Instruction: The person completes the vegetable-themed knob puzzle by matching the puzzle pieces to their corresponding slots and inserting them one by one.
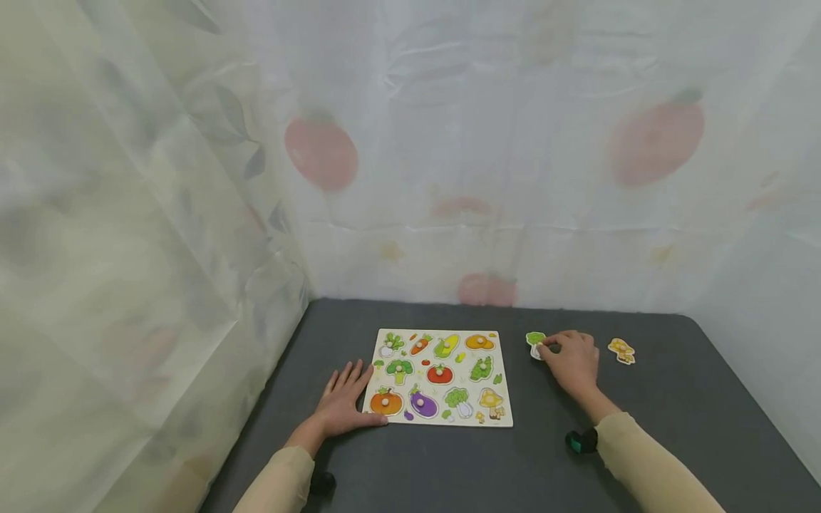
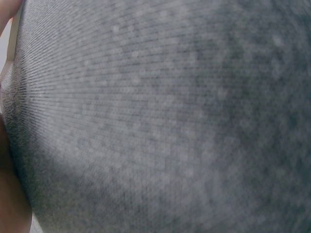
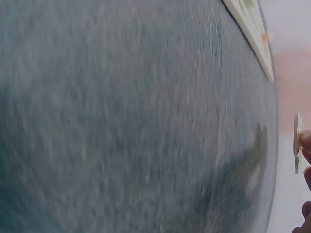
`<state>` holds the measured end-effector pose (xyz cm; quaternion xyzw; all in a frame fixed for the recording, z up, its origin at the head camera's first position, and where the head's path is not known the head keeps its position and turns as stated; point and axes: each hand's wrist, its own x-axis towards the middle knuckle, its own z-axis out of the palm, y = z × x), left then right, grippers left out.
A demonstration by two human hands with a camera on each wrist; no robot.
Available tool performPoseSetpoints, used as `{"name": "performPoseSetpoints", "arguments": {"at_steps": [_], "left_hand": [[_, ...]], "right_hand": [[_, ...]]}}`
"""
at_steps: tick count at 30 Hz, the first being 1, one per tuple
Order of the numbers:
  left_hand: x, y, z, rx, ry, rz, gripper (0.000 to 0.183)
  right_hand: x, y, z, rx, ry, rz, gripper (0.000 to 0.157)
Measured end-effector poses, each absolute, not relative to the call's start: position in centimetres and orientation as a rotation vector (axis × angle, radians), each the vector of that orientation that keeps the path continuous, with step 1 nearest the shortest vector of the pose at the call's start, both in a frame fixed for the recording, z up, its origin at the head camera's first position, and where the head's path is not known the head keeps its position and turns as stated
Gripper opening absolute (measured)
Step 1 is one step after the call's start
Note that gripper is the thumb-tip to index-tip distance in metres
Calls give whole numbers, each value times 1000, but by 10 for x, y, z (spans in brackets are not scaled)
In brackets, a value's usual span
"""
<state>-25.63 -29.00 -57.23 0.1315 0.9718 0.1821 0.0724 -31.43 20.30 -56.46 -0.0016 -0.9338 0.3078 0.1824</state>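
A vegetable puzzle board (image 1: pixel 436 383) lies on the dark table. My left hand (image 1: pixel 343 406) is at its left edge, fingers spread, with the thumb along the lower left corner. To the right of the board, my right hand (image 1: pixel 573 361) pinches a leafy green-and-white puzzle piece (image 1: pixel 535 340) between thumb and fingers. In the right wrist view that piece (image 3: pixel 297 141) shows edge-on at the fingertips, raised over the table. A yellow mushroom puzzle piece (image 1: pixel 621 350) lies to the right of this hand.
The dark grey table (image 1: pixel 442 470) extends around the board. A pale curtain (image 1: pixel 513 164) printed with fruit hangs behind it, and another curtain (image 1: pixel 147 249) with leaves closes the left side. Dark bands sit at both wrists.
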Motion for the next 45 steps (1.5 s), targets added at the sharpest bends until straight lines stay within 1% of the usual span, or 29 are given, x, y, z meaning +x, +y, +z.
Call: {"name": "performPoseSetpoints", "arguments": {"at_steps": [7,15,30,37,41,45], "left_hand": [[-256,-290,-573,394,2926,540,122],[-257,-291,-578,404,2941,582,123],[-257,-290,-572,392,2937,512,122],[-257,-289,-573,440,2958,568,121],[-256,-289,-570,413,2940,529,122],[-256,-289,-568,390,2921,506,122]], "right_hand": [[-309,183,-560,86,-2635,894,21],[-303,164,-557,192,-2641,871,20],[-293,138,-561,294,-2666,871,15],[-285,127,-561,361,-2674,902,11],[-281,120,-563,388,-2682,917,9],[-278,114,-565,417,-2707,910,9]]}}
